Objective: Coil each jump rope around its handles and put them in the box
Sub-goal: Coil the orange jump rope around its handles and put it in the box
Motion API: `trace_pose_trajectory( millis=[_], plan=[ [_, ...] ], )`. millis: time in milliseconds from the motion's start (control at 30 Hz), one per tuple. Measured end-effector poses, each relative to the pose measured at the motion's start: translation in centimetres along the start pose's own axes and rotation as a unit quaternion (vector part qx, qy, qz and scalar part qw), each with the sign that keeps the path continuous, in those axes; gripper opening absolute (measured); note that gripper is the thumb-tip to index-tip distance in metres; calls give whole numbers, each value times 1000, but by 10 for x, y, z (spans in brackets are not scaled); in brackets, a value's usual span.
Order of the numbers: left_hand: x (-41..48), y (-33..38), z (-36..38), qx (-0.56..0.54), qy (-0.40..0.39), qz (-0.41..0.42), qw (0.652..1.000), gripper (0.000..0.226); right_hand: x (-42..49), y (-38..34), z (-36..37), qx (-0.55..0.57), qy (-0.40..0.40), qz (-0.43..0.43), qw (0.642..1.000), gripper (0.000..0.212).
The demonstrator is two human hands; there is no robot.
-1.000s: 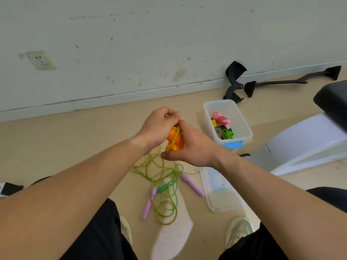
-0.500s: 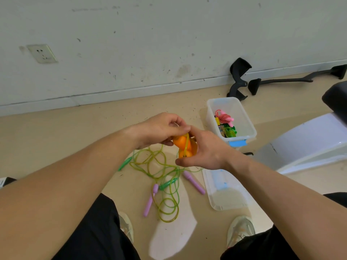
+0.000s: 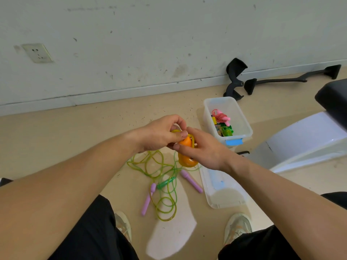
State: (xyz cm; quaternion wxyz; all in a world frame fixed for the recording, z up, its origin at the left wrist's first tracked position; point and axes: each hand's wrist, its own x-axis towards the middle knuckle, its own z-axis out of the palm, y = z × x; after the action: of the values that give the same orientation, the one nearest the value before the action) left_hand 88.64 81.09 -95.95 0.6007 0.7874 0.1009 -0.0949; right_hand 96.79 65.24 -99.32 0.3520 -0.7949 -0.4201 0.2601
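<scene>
My right hand (image 3: 201, 149) grips the orange handles (image 3: 185, 160) of a jump rope, held together above the floor. My left hand (image 3: 161, 133) pinches the yellow cord (image 3: 175, 131) at the top of the handles. Loose green cord (image 3: 159, 169) lies tangled on the floor below, with a green handle (image 3: 166, 182) and two purple handles (image 3: 191, 181) (image 3: 148, 199) among it. The clear plastic box (image 3: 244, 124) stands to the right and holds coiled pink and green ropes (image 3: 222, 121).
The box's clear lid (image 3: 223, 192) lies on the floor by my right shoe (image 3: 237, 226). My left shoe (image 3: 123, 224) is near the purple handle. Black bracket parts (image 3: 234, 79) lie against the wall. A white and black machine (image 3: 308, 139) stands at right.
Both hands have stayed at the orange handles. My left hand's thumb and fingers have shifted over the top of the handles with the yellow cord, and more of the handles' lower end shows.
</scene>
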Motion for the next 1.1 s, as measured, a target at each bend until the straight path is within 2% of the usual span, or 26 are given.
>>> trace_pose_trajectory(
  millis=[67, 133, 700, 833, 1033, 1100],
  plan=[
    [1, -1, 4, 11, 19, 4, 1000, 10, -2, -1, -3, 11, 19, 8, 1000, 36],
    [3, -3, 6, 27, 39, 4, 999, 13, -3, -1, -4, 1, 35, 20, 999, 29],
    [19, 1, 16, 81, 152, 13, 985, 33, 1, -1, -7, -53, 77, 60, 994, 33],
    [17, -4, 15, 62, 127, 10, 990, 31, -3, 3, -10, -38, 53, 51, 997, 33],
    [11, -4, 11, 3, 34, -4, 999, 13, -12, 5, -12, -67, 32, 49, 996, 36],
    [8, -2, 10, -2, 6, -9, 1000, 15, -15, 6, -13, -66, 39, 52, 996, 35]
  ],
)
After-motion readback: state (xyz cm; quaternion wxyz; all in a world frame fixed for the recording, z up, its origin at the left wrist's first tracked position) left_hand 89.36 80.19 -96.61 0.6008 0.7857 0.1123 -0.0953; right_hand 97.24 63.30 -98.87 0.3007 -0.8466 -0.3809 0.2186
